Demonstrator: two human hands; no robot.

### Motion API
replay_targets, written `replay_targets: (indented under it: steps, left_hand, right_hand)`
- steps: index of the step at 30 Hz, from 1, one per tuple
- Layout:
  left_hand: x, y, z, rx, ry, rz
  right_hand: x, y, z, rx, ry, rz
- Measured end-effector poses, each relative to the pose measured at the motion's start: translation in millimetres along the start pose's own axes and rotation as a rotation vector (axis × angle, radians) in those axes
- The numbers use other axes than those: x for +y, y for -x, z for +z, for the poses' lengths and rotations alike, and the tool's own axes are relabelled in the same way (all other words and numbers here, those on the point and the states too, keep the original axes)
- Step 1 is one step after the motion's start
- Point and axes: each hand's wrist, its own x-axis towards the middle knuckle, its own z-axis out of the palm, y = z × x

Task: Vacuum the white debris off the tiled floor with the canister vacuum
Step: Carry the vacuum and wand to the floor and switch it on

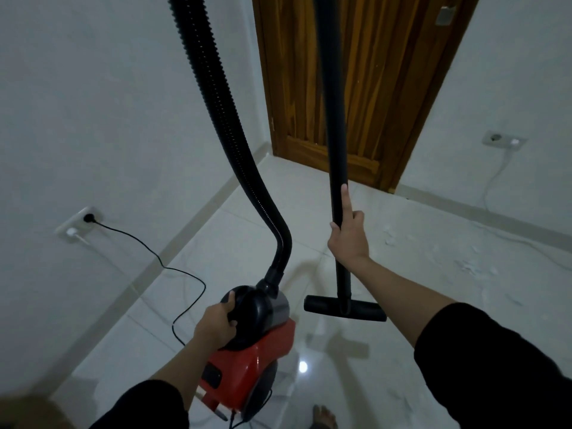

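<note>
Head view: the red canister vacuum [247,357] is gripped at its black front by the left hand [216,325], while the black wand [335,150] is clasped by the right hand [348,239], forefinger laid straight along it. White debris [470,266] is scattered on the tiled floor [235,249] to the right, near the wall

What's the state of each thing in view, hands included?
left hand: grips the canister's black front
right hand: grips the wand, index finger straight along it
canister vacuum: held up off the floor
floor nozzle: above the tiles
black cord: plugged into left wall socket
white debris: on the floor, right
door: closed
</note>
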Motion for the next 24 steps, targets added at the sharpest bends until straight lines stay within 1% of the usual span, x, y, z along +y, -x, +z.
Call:
replay_targets:
  steps: [6, 12, 15, 19, 24]
  left_hand:
    - [2.8, 38.4, 18.1, 0.005, 0.056, 0.086]
    - [-4.8, 60.4, 31.9, 0.016, 0.011, 0.122]
    - [-10.2, 61.0, 38.3, 0.005, -0.028, 0.124]
    - [-16.4, 61.0, 50.7, -0.024, -0.070, 0.094]
    - [-10.8, 50.0, 76.3, -0.048, -0.133, 0.078]
  right_hand:
    - [-1.6, 63.5, -12.9, 0.081, -0.019, 0.060]
    - [7.9, 120.9, -15.7, 0.173, -0.039, 0.031]
    - [23.1, 137.6, -15.1, 0.194, -0.039, 0.055]
    - [47.9, 142.3, -10.8, 0.167, -0.016, 0.106]
    - [81.5, 134.2, -2.3, 0.085, 0.036, 0.101]
